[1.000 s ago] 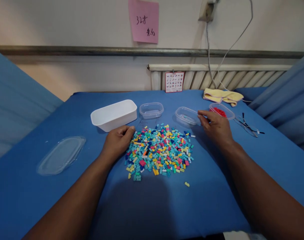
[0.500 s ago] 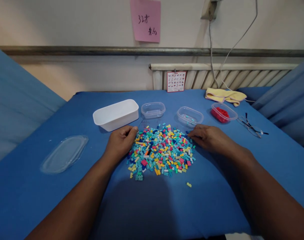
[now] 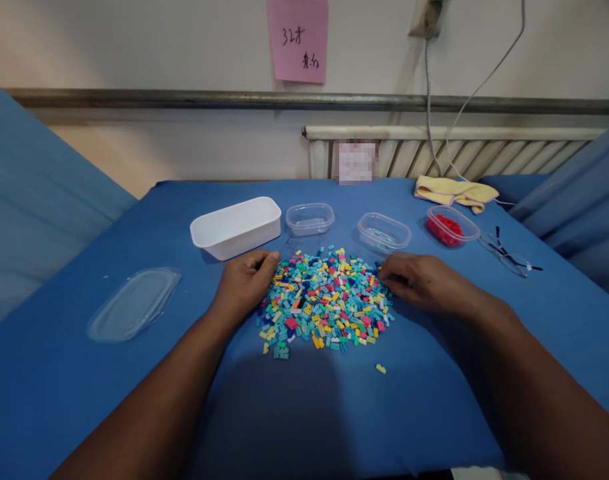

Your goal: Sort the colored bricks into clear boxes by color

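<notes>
A wide, loose pile of small plastic building bricks (image 3: 329, 300) in turquoise, yellow, pink, green and dark blue covers the middle of the blue cloth. At its left edge rests my left hand (image 3: 247, 280), fingers curled in and thumb against the index finger; whatever may be inside is hidden. My right hand (image 3: 417, 280) is at the right edge of the pile, its fingertips bent together among the bricks. I cannot see whether a brick is between them. Just beyond it stands a clear plastic tub (image 3: 384, 233) with a few turquoise bricks inside.
Behind the pile are a white tub (image 3: 237, 230) and another clear tub (image 3: 310, 220). To the right stand a tub of red bricks (image 3: 447, 228), glasses (image 3: 509, 255) and a yellow cloth (image 3: 454, 192). Clear lids (image 3: 134, 303) lie left. One yellow brick (image 3: 380, 368) lies in front.
The whole view has shifted slightly, so things appear a little further right. My right fingertips have shifted a little at the pile's edge; my left hand stays in place beside it.
</notes>
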A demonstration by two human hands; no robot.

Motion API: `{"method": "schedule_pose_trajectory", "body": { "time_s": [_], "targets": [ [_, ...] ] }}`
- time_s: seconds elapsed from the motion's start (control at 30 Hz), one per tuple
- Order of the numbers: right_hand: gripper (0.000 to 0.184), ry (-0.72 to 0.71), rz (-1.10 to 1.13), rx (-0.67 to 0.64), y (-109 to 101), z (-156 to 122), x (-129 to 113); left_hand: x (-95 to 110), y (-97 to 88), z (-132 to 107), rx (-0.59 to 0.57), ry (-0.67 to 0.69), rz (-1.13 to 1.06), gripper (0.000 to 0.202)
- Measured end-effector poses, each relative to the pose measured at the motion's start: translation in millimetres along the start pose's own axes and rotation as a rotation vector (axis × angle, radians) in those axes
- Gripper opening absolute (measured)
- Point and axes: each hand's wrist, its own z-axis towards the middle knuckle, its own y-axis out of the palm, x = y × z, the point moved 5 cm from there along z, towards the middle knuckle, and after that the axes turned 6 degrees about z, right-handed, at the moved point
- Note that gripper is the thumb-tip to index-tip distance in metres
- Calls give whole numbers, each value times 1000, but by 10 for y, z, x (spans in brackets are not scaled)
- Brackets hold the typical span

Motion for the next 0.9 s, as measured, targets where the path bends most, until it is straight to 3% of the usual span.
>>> {"method": "schedule_pose_trajectory", "body": {
  "time_s": [0.27,0.43,0.5,0.73,0.9],
  "targets": [
    [24,30,63,-14,68,-8,44,0,1,4,-7,9,5,45],
    [18,50,40,8,10,-2,-35,5,1,2,-9,9,-3,45],
    [16,66,63,99,-69,-8,-49,8,4,0,-7,14,-6,45],
    [14,144,-57,645,-363,-93,119,6,10,2,-7,20,2,46],
    [14,207,-91,763,-318,-53,339,15,12,6,-15,28,4,46]
  ]
}}
